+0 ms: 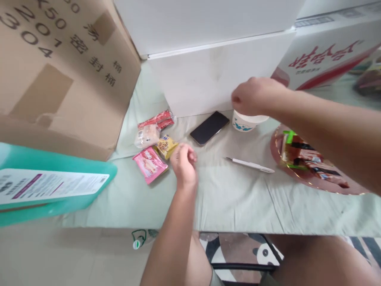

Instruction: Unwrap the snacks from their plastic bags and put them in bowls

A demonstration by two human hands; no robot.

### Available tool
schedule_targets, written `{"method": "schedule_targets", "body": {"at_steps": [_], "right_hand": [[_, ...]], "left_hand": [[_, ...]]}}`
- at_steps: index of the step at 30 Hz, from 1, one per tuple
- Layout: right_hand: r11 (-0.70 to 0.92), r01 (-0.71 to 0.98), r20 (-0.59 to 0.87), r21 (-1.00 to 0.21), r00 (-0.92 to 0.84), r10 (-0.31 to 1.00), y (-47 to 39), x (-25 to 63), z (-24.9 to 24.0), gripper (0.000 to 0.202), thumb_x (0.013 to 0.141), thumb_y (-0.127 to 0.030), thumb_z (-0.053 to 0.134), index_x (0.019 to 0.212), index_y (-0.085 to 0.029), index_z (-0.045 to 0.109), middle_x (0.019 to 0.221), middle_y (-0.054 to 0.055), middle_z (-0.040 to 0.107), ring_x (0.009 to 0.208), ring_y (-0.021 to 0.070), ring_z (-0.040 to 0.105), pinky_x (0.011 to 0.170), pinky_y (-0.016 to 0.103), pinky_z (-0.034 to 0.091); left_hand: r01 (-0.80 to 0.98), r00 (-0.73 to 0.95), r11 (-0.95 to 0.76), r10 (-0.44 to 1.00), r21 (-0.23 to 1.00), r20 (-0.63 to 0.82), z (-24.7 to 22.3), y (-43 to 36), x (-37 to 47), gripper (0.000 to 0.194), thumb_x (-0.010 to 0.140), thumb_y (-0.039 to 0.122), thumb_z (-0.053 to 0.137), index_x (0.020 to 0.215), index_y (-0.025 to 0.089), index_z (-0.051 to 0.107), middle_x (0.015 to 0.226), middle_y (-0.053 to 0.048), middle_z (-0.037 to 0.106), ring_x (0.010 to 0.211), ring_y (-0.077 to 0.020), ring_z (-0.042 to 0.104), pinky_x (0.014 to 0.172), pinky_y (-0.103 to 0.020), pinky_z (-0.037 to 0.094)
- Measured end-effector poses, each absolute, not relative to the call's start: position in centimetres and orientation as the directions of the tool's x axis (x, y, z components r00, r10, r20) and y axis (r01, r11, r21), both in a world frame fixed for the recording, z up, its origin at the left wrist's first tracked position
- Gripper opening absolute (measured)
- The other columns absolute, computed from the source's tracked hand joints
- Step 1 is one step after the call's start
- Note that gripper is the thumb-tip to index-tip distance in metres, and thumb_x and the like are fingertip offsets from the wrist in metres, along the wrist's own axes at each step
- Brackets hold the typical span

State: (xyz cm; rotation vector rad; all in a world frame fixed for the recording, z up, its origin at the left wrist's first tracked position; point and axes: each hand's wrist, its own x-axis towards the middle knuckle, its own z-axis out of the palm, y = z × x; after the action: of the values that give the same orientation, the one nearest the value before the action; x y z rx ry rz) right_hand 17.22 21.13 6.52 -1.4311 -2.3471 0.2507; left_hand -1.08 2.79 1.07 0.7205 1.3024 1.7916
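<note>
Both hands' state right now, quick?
Left hand: fingers curled beside the flat yellow plastic packet; hold unclear.
Right hand: fingers curled over the round white paper cup; hold unclear.

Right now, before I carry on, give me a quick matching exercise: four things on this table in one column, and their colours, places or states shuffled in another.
Things:
1. paper cup
2. yellow packet
3. phone
4. pen

Descriptions:
A. beside the left hand
B. slim and white
C. partly hidden by the right hand
D. dark screen facing up

Pairs: 1-C, 2-A, 3-D, 4-B
</note>
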Motion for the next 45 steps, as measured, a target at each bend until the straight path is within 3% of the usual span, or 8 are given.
{"method": "schedule_targets", "body": {"at_steps": [5,14,19,26,32,36,40,45], "right_hand": [[0.587,0.69,-0.103,-0.424,-0.681,0.725,11.8,5.0,6.7,0.072,0.073,-0.05,0.077,0.14,-0.031,0.059,0.111,0.008,0.072,0.091,0.0274,0.071,0.074,0.035,0.054],[0.516,0.682,-0.083,-0.518,-0.64,0.764,9.5,2.1,2.3,0.062,0.082,-0.027,0.058,0.143,-0.028,0.053,0.116,0.008,0.072,0.1,0.0269,0.069,0.08,0.034,0.051],[0.256,0.55,-0.022,-0.795,-0.448,0.894,7.6,6.8,4.9,0.05,0.079,-0.033,0.061,0.128,-0.025,0.06,0.109,0.005,0.073,0.091,0.0232,0.068,0.079,0.034,0.051],[-0.412,-0.179,-0.325,-0.893,-0.376,0.868,2.0,14.8,4.2,0.049,0.081,-0.065,0.051,0.104,-0.021,0.054,0.076,0.001,0.065,0.054,0.0132,0.059,0.052,0.025,0.045],[-0.1,0.407,-0.145,-0.908,-0.081,0.986,-1.6,19.1,1.5,0.041,0.093,-0.046,0.047,0.125,-0.021,0.052,0.1,0.009,0.071,0.085,0.0238,0.068,0.072,0.036,0.052],[0.169,0.851,0.128,-0.496,-0.121,0.984,-1.0,21.3,-0.2,0.033,0.09,-0.023,0.05,0.121,-0.014,0.059,0.116,0.018,0.066,0.111,0.0321,0.06,0.095,0.044,0.047],[0.196,0.95,-0.004,-0.244,-0.203,0.979,-0.6,21.5,-1.0,0.02,0.094,-0.021,0.046,0.101,-0.014,0.064,0.105,0.018,0.066,0.103,0.0318,0.059,0.09,0.039,0.044],[-0.013,0.954,-0.214,-0.301,-0.054,0.975,-1.3,21.4,0.5,0.021,0.097,-0.028,0.038,0.095,-0.02,0.058,0.082,0.01,0.065,0.071,0.0244,0.058,0.061,0.032,0.031]], "left_hand": [[-0.075,-0.821,-0.399,0.544,0.914,0.17,1.6,2.6,-4.5,0.036,0.08,0.021,0.048,0.051,0.02,0.026,0.048,0.006,0.02,0.043,-0.0079,0.022,0.045,-0.025,0.017],[0.071,-0.839,-0.375,0.479,0.924,0.258,1.7,1.8,-6.8,0.031,0.073,0.019,0.046,0.047,0.02,0.028,0.045,0.005,0.024,0.043,-0.0085,0.026,0.046,-0.026,0.02],[0.085,-0.804,-0.332,0.534,0.939,0.261,1.5,1.9,-6.1,0.035,0.08,0.025,0.048,0.051,0.02,0.03,0.049,0.005,0.027,0.047,-0.0091,0.03,0.051,-0.025,0.027],[-0.377,0.046,-0.012,0.998,0.926,0.031,0.7,1.7,-1.7,0.046,0.075,0.055,0.073,0.108,0.027,0.058,0.108,-0.004,0.066,0.099,-0.0206,0.065,0.083,-0.032,0.051],[-0.273,0.103,0.078,0.993,0.959,-0.051,-0.3,1.8,0.5,0.052,0.067,0.039,0.086,0.109,0.023,0.06,0.109,-0.004,0.068,0.101,-0.0208,0.067,0.086,-0.03,0.054],[-0.236,-0.022,0.125,0.991,0.964,-0.133,-0.8,2.1,0.4,0.062,0.064,0.043,0.087,0.115,0.025,0.056,0.108,-0.004,0.068,0.089,-0.0181,0.069,0.071,-0.027,0.056],[-0.14,-0.106,0.107,0.987,0.984,-0.122,-1.6,2.3,0.7,0.061,0.069,0.043,0.083,0.121,0.029,0.054,0.095,-0.001,0.067,0.072,-0.0136,0.065,0.061,-0.024,0.053],[-0.001,-0.143,-0.01,0.99,1.0,0.009,-2.5,2.7,0.5,0.05,0.079,0.045,0.075,0.122,0.028,0.056,0.104,-0.003,0.068,0.084,-0.0158,0.067,0.072,-0.026,0.055]]}}
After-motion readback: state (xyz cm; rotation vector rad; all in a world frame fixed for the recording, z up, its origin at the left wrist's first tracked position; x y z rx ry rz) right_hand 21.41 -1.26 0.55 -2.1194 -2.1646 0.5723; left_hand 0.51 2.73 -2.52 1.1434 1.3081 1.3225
